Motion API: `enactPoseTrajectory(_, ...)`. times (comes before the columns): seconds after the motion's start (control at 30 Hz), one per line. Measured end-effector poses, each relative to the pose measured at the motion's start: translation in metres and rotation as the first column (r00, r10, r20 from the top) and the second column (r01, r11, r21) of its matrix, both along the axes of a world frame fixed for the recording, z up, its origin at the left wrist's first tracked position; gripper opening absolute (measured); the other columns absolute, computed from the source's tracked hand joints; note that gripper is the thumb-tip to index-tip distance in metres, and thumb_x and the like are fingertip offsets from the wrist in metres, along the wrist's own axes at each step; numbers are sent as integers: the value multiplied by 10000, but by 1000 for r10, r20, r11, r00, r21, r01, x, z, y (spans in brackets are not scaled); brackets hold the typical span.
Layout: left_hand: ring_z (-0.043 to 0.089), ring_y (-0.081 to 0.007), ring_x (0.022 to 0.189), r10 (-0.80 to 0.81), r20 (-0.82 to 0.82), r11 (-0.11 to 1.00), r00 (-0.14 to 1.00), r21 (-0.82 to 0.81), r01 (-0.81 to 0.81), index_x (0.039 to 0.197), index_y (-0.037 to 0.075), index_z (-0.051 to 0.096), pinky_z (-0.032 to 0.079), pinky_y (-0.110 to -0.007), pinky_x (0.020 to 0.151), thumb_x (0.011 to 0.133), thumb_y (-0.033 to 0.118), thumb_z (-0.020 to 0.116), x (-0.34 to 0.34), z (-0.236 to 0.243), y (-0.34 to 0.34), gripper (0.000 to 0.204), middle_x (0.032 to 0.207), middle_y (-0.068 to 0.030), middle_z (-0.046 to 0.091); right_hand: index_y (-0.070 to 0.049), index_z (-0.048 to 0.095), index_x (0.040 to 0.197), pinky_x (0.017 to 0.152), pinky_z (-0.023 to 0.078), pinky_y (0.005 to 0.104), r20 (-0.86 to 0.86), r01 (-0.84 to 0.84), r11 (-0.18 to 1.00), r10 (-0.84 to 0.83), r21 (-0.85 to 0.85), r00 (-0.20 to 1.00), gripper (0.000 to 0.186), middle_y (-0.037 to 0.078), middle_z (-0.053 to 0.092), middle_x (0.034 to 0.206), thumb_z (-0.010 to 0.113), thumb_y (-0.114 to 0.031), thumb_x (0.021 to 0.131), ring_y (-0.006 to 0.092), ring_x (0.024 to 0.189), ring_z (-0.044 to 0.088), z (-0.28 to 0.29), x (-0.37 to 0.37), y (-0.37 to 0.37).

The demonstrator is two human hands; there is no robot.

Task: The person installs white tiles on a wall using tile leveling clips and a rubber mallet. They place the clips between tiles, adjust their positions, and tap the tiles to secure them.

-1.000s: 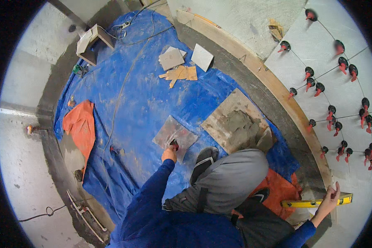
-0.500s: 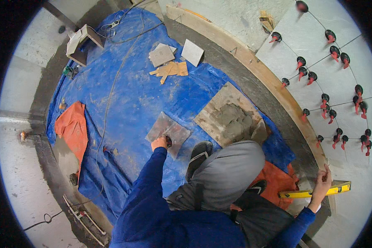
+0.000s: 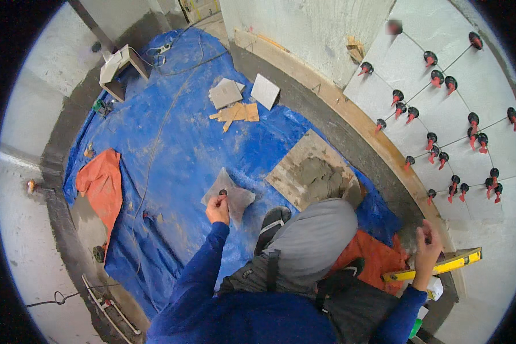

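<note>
My left hand (image 3: pixel 217 211) is closed, pinching a small black round piece (image 3: pixel 223 193) that resembles the black caps on the wall. Under and around its fingertips lies a clear plastic bag (image 3: pixel 241 198), crumpled on the blue tarp (image 3: pixel 172 218). My right hand (image 3: pixel 427 249) is raised near the tiled wall, fingers curled and partly blurred around something small and dark. A yellow spirit level (image 3: pixel 464 259) passes behind that wrist. Black tile-levelling caps with red tabs (image 3: pixel 432 140) stick out along the joints of the wall tiles (image 3: pixel 450 109).
A board (image 3: pixel 286 178) bearing grey mortar (image 3: pixel 321 176) lies before my knee. Loose tiles (image 3: pixel 265 92) and broken wood pieces (image 3: pixel 241 114) are farther off. Orange sheets (image 3: pixel 101 179) lie at left and below right. A cable (image 3: pixel 163 123) crosses the tarp; a wooden batten (image 3: pixel 358 127) runs along the wall foot.
The view has shifted toward the right wall, showing more caps. My left hand has lifted slightly with the black piece, and the bag's outline has changed. My right hand has moved up from the level.
</note>
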State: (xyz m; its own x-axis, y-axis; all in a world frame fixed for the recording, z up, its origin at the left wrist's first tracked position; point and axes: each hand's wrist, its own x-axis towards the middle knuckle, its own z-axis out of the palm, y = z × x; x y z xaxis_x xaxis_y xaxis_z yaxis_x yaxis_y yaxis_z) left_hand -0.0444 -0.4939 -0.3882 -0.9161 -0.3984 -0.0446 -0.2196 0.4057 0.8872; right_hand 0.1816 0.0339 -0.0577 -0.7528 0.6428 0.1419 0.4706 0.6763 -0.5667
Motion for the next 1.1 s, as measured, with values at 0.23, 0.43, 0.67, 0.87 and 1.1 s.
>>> enactPoseTrajectory(0.23, 738, -326, 859, -3, 194, 935, 981, -346, 71, 918, 113, 790, 568, -443, 789, 869, 220, 739, -7, 21, -12, 128, 902, -122, 770, -19, 727, 1133, 764, 545, 329, -134, -447, 884, 430, -138, 893, 254, 118, 703, 939, 750, -41, 881, 222, 832, 686, 3, -53, -81)
enactPoseTrajectory(0.43, 678, -366, 1030, -59, 246, 863, 967, -474, 173, 1025, 112, 754, 559, -460, 845, 846, 212, 747, -32, -24, -41, 205, 1020, -143, 729, -19, 725, 1148, 758, 534, 298, -83, -275, 949, 265, -152, 961, 241, 95, 710, 949, 730, -23, 906, 169, 821, 665, -11, -33, -52)
enactPoseTrajectory(0.67, 656, -410, 1050, -391, 260, 766, 883, -439, 469, 1203, 175, 730, 557, -491, 895, 832, 147, 758, -86, -69, -28, 373, 1125, -200, 659, -22, 731, 1148, 773, 540, 305, 72, -74, 980, 88, -186, 993, 234, 84, 726, 956, 737, -61, 918, 157, 840, 669, -30, -12, -39)
enactPoseTrajectory(0.87, 712, -212, 854, -381, 136, 788, 914, 566, 245, 1252, 46, 700, 579, -343, 766, 1000, 138, 649, -101, 34, 35, 273, 1124, -130, 737, -29, 731, 1163, 803, 561, 351, 55, -304, 950, 307, -67, 950, 269, 156, 736, 1051, 743, -73, 898, 261, 908, 719, -1, -47, -84)
enactPoseTrajectory(1.1, 692, -150, 851, -844, -475, -197, 251, 709, 677, 1319, 42, 586, 565, -300, 738, 1071, 209, 602, -45, 286, 197, 299, 1086, -121, 730, -39, 695, 1229, 832, 568, 360, -193, -541, 827, 512, -151, 837, 327, 146, 726, 1122, 755, -154, 929, 307, 971, 712, 41, -104, -135)
